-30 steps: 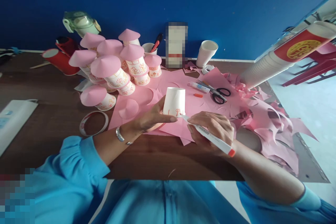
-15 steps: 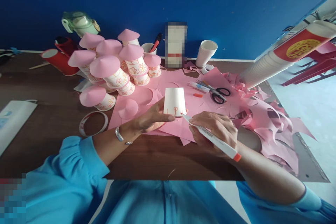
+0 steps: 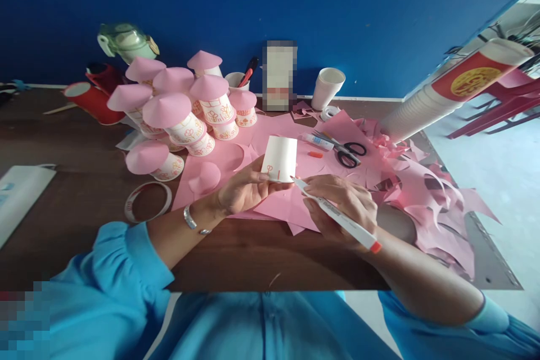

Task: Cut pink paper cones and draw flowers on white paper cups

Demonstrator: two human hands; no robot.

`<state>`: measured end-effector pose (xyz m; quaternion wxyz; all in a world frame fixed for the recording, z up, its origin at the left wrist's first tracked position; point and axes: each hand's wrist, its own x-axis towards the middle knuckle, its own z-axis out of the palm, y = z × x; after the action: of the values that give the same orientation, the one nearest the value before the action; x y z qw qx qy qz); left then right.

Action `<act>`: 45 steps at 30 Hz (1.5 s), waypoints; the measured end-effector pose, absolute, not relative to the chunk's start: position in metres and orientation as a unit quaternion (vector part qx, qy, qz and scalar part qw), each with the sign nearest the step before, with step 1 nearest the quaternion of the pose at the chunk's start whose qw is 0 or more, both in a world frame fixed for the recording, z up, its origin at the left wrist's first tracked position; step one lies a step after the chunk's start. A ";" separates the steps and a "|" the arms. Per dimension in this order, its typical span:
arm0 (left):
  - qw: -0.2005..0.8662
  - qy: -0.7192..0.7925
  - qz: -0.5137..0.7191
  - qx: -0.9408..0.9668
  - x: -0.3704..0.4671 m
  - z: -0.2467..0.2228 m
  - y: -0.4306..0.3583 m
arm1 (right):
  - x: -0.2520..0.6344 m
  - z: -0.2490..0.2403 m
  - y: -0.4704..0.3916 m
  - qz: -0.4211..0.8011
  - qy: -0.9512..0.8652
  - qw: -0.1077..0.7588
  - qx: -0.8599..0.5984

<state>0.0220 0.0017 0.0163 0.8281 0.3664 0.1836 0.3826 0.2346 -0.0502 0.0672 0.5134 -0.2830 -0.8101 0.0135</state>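
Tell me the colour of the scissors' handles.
The handles are black, seen best in the head view.

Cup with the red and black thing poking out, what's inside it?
Something red and black leans in the cup, its top showing. Its lower end and anything deeper are hidden by the cup's wall.

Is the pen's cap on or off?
Off: the pen shows a bare tip at the white cup; an orange cap lies on pink paper.
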 end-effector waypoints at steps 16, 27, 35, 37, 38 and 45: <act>0.816 0.175 0.363 0.414 0.019 0.013 0.000 | 0.232 0.065 -0.051 0.021 -0.825 0.495 -0.270; 0.808 0.194 0.339 0.442 0.021 0.025 -0.002 | 0.232 0.064 -0.050 0.023 -0.816 0.507 -0.275; 0.809 0.190 0.349 0.432 0.021 0.025 -0.002 | 0.232 0.063 -0.050 0.020 -0.825 0.496 -0.270; 0.809 0.189 0.349 0.433 0.021 0.025 -0.003 | 0.231 0.062 -0.051 0.018 -0.826 0.493 -0.271; 0.809 0.189 0.348 0.435 0.021 0.025 -0.003 | 0.231 0.062 -0.051 0.018 -0.828 0.492 -0.270; 0.801 0.215 0.340 0.444 0.022 0.032 -0.004 | 0.230 0.058 -0.054 0.039 -0.839 0.479 -0.254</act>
<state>0.0218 -0.0038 0.0321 0.8011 0.4437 0.2146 0.3395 0.2296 -0.0537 0.0585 0.4793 -0.2543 -0.8391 0.0385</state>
